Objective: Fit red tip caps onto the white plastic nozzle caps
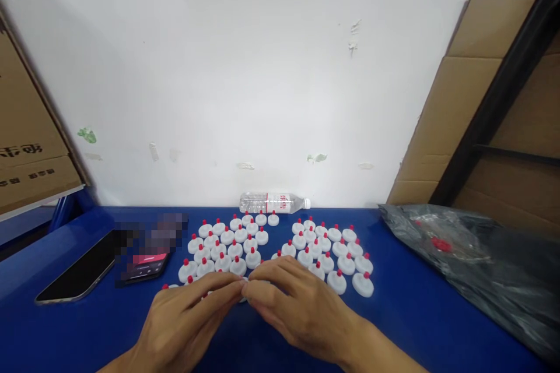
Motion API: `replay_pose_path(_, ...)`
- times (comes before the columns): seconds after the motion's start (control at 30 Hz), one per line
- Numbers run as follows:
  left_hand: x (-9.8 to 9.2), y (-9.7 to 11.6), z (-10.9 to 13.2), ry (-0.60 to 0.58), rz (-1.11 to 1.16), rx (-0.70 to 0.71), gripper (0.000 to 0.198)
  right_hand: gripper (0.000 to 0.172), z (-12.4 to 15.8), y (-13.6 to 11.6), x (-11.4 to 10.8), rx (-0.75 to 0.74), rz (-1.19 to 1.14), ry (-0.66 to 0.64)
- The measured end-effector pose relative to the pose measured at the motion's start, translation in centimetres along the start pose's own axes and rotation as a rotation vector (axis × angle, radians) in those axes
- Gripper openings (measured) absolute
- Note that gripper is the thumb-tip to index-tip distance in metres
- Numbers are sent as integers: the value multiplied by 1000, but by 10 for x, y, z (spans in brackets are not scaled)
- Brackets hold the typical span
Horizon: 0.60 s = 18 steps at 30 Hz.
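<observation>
Many round white caps (252,259) with small red tips stand in two groups on the blue table (245,344). In front of them, at the lower middle, my left hand (186,317) and my right hand (301,306) meet at the fingertips. The fingers of both hands are pressed together around a small whitish piece that is mostly hidden, so I cannot make out what it is. My hands cover some of the nearest caps.
A clear bottle (273,203) lies against the white wall behind the caps. Two phones (81,268) rest at the left. A grey plastic bag (476,268) with red pieces lies at the right, beside cardboard (450,93).
</observation>
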<state>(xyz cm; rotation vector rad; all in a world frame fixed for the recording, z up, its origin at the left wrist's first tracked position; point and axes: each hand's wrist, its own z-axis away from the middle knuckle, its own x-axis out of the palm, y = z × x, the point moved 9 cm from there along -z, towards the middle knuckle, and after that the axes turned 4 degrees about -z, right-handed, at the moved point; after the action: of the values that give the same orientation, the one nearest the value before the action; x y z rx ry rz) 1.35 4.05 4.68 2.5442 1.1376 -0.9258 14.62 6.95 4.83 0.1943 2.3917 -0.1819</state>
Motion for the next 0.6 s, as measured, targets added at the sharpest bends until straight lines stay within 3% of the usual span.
replay_pose_path(0.3,-3,-1,-7,56,7,-41,16,27,0,1,-14,27,-77,133)
replay_pose_path(0.6,-2,-5,-5,63,80,-89,21,25,-1,3,-17,82,-274,187)
